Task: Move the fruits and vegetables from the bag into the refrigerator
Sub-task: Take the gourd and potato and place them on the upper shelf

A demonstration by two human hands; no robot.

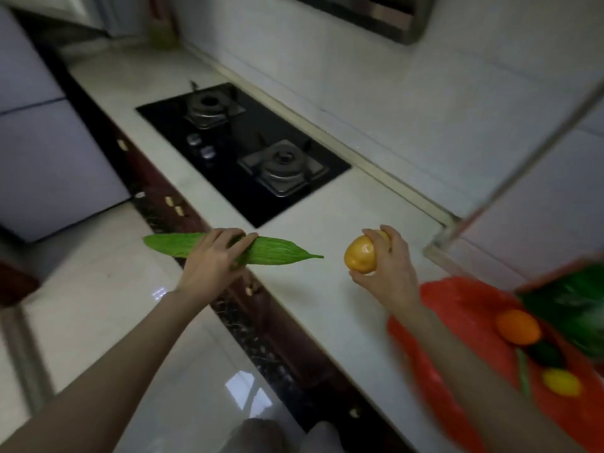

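Right now my left hand (214, 259) is wrapped over a long green bitter gourd (277, 253), fingers closed across its ridged middle, so the vegetable runs crosswise under my palm — its blunt end sticks out to the left past my knuckles and its thin pointed tip reaches to the right. I hold it in the air above the front edge of the pale countertop (313, 223), over the dark cabinet fronts and the glossy floor.

My right hand (389, 266) grips a round yellow-orange fruit (359, 255), fingers curled over its top and far side, thumb underneath; most of the fruit shows to the left of my palm. It hangs above the counter, well apart from the gourd's tip.

Behind my right forearm, at the right edge, the red plastic bag (457, 308) lies open on the counter. Inside it I see an orange (518, 326), a yellow lemon (560, 382), something dark green between them, and a large green leafy item — all blurred. The black gas hob (235, 152) sits further back on the counter, and the pale refrigerator (42, 152) stands at the far left.
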